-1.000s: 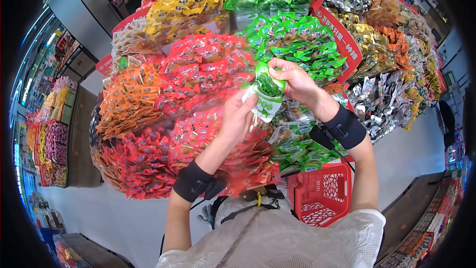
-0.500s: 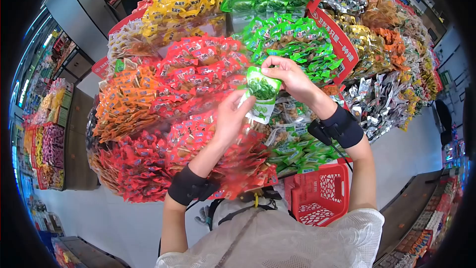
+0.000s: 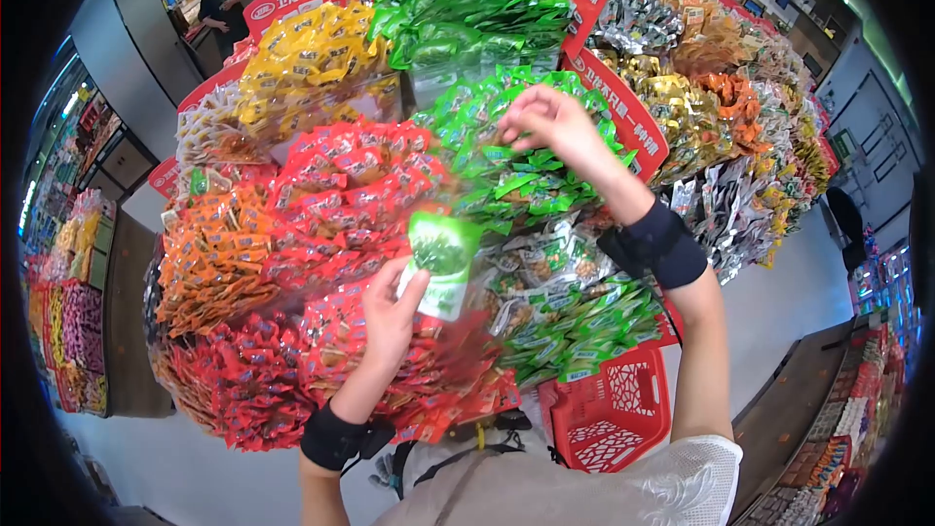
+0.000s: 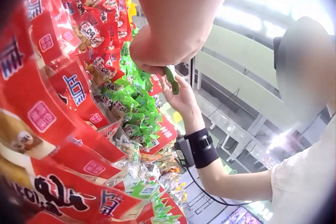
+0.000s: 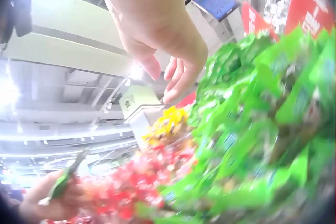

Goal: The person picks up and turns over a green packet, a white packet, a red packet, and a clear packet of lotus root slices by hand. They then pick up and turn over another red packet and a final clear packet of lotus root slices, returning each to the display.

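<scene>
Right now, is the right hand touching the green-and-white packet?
No, the left hand alone holds the green-and-white packet, and the right hand is raised apart from it, its fingers bent.

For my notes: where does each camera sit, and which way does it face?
Head: worn on the head, facing forward and down at the snack display; shows left hand, right hand and both forearms.
Left wrist: on that wrist, facing past the left hand across red packets and upward; shows the right arm, sleeve and blurred head.
Right wrist: on that wrist, facing past the right hand over green packets; left hand at lower left.
Shared: both wrist views catch the held packet.
</scene>
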